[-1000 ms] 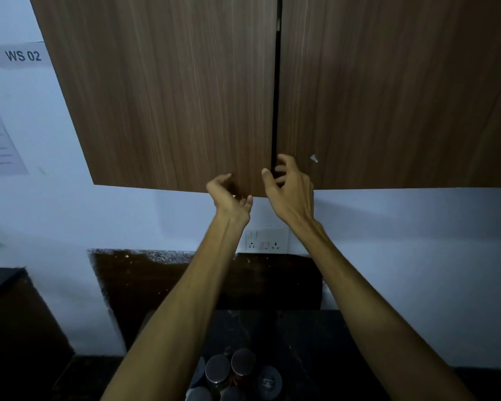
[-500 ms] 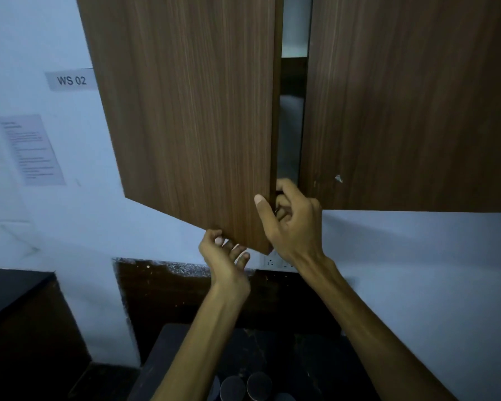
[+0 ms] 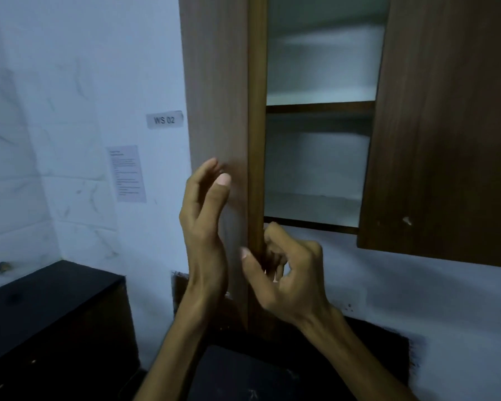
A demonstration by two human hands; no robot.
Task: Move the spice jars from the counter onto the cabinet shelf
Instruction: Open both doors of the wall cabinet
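The left cabinet door (image 3: 217, 96) stands swung out almost edge-on toward me. My left hand (image 3: 206, 221) lies against its outer face with straight fingers. My right hand (image 3: 287, 270) curls its fingers round the door's free edge near the bottom corner. Behind the door the cabinet is open, with a white lower shelf (image 3: 313, 209) and a white upper shelf (image 3: 321, 91), both bare. No spice jars are in view now; the dark counter (image 3: 243, 371) shows below my arms.
The right cabinet door (image 3: 451, 125) is shut beside the opening. A black counter block (image 3: 49, 302) sits low at the left. A "WS 02" label (image 3: 164, 120) and a printed sheet (image 3: 127, 173) hang on the white wall.
The left door has swung much wider, from a narrow gap to nearly edge-on. My left hand rose from the bottom edge onto the door face. The jars have dropped out of view.
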